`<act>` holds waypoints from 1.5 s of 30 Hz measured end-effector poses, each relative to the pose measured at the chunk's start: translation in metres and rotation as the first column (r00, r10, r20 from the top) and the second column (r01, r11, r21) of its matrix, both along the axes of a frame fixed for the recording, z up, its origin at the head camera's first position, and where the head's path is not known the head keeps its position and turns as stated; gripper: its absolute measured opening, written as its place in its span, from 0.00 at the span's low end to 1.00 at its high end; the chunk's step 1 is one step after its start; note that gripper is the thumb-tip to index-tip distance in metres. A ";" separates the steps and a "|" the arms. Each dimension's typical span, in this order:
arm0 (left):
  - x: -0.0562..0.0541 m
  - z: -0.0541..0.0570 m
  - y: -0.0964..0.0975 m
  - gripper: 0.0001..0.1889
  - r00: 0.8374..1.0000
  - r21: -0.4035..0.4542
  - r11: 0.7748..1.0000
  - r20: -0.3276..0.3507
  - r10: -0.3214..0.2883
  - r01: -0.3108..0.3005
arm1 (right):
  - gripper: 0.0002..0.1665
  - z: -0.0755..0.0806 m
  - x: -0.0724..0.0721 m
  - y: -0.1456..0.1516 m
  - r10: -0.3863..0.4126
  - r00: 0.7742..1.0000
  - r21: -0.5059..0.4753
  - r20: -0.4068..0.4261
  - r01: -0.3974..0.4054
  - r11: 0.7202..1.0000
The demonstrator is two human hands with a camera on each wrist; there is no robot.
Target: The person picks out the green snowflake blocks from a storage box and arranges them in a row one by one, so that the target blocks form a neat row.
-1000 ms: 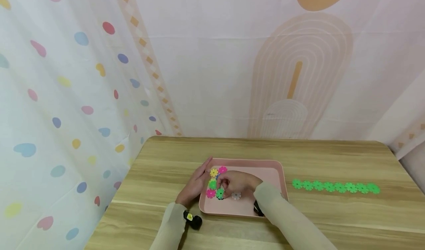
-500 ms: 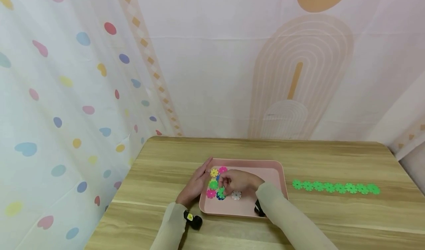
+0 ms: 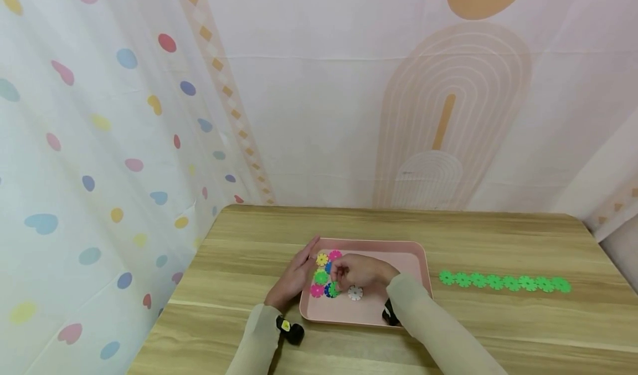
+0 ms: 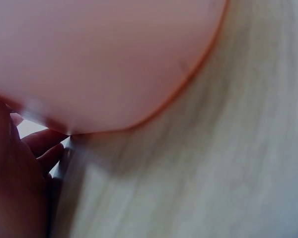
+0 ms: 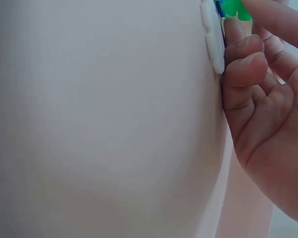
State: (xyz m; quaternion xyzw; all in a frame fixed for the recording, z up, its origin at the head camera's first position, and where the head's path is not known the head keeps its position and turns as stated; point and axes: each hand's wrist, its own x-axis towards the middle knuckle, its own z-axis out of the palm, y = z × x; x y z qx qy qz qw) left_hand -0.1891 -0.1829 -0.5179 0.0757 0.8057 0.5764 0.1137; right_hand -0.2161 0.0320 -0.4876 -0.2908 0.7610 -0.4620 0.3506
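Note:
My right hand (image 3: 356,270) is over the left half of the pink tray (image 3: 379,314). It pinches a green snowflake disc (image 5: 237,11) between thumb and finger, the other fingers curled. Close behind that disc lies a dark blue snowflake disc (image 3: 328,291); a white snowflake disc (image 3: 355,293) lies on the tray just under the hand. My left hand (image 3: 295,275) rests along the tray's left side with its fingers stretched out, and in the left wrist view its fingertips (image 4: 54,136) are right at the rim.
Several snowflake discs sit at the tray's left end, including a yellow one (image 3: 322,260), a bright green one (image 3: 321,277) and a pink one (image 3: 317,291). To the right of the tray, a linked row of green discs (image 3: 510,283) lies on the wooden table (image 3: 498,330).
The pinched green disc has shifted slightly right, along with my right hand, uncovering more of the dark blue disc. My left hand keeps its place at the tray.

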 end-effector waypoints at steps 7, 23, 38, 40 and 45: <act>0.003 0.006 0.004 0.28 1.000 0.004 1.000 0.002 0.021 -0.021 | 0.07 0.001 0.000 0.003 -0.030 0.998 0.001 -0.057 0.030 1.000; -0.001 0.000 -0.001 0.28 0.999 0.003 1.000 0.033 0.001 -0.001 | 0.09 0.020 0.001 0.021 -0.133 0.962 0.022 -0.238 0.142 0.990; 0.003 -0.001 -0.001 0.28 0.998 0.005 1.000 0.064 0.013 -0.014 | 0.07 0.055 0.006 0.065 -0.201 0.937 -0.034 -0.286 0.199 0.979; 0.004 -0.001 -0.001 0.28 0.998 -0.003 1.000 0.067 0.020 -0.020 | 0.05 0.058 0.007 0.072 -0.213 0.931 -0.040 -0.296 0.211 0.977; 0.004 -0.002 -0.001 0.28 0.998 -0.011 1.000 0.055 0.024 -0.024 | 0.04 0.064 0.011 0.091 -0.237 0.915 -0.051 -0.327 0.234 0.971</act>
